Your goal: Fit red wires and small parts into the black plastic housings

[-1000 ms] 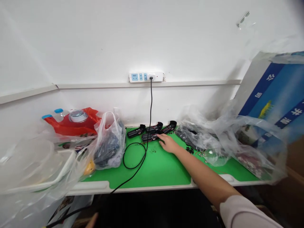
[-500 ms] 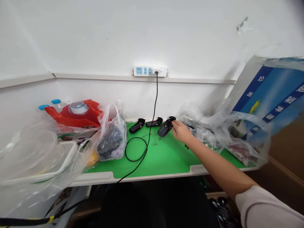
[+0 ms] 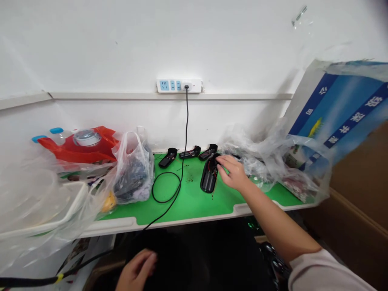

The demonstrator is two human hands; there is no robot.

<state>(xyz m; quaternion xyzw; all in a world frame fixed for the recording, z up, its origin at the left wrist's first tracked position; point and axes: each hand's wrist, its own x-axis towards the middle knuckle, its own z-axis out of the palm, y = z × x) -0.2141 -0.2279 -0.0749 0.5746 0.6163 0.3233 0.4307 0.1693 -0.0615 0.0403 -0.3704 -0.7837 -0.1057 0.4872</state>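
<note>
On my feed this looks like the pick-up: my right grip (image 3: 232,171) pinches the far end of a case (image 3: 208,182) between the surface's (image 3: 194,206) back and front edges, while my left grip (image 3: 138,270), off the front edge, closure unclear, should support next.

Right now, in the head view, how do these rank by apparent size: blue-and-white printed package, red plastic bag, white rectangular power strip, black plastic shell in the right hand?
1. Blue-and-white package
2. Red bag
3. Power strip and black shell, too alike to rank
</note>
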